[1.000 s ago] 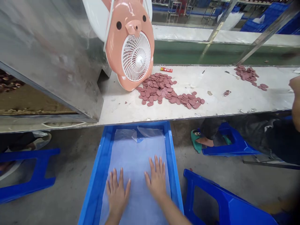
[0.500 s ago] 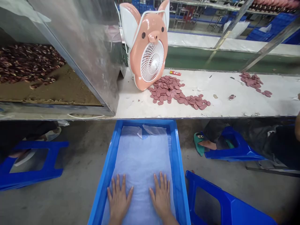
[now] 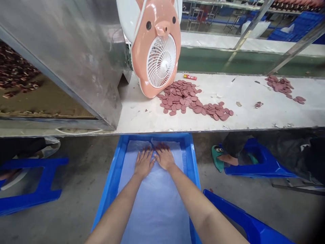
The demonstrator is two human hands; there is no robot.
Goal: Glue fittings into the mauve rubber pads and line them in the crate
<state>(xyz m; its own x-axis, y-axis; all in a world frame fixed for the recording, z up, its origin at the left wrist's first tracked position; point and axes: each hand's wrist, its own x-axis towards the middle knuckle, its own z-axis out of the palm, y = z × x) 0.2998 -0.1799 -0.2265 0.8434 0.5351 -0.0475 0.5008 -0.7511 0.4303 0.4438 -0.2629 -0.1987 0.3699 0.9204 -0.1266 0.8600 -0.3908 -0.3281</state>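
Observation:
A blue plastic tray (image 3: 111, 176) extends from under the bench edge toward me, lined with a thin translucent white sheet (image 3: 154, 210). My left hand (image 3: 144, 163) lies flat on the far part of the sheet, fingers stretched forward. Close beside it, my right hand (image 3: 165, 156) presses flat on the sheet too, its fingers spread and angled left. The hands almost meet near the sheet's torn or split far edge. Neither holds anything.
On the white bench (image 3: 142, 118) stand a pink pig-shaped fan (image 3: 154, 51), flat reddish oval pieces (image 3: 180, 98), another small pile (image 3: 279, 84) and a red battery-like stick (image 3: 190, 77). A metal cabinet (image 3: 83, 61) rises left. Blue stools (image 3: 40, 189) and a seated person's slippered foot (image 3: 217, 157) flank the tray.
Both hands have slid forward along the sheet, from the near part of the tray to its far end, and come closer together. The far corners of the sheet now lie flatter. The view shifted slightly.

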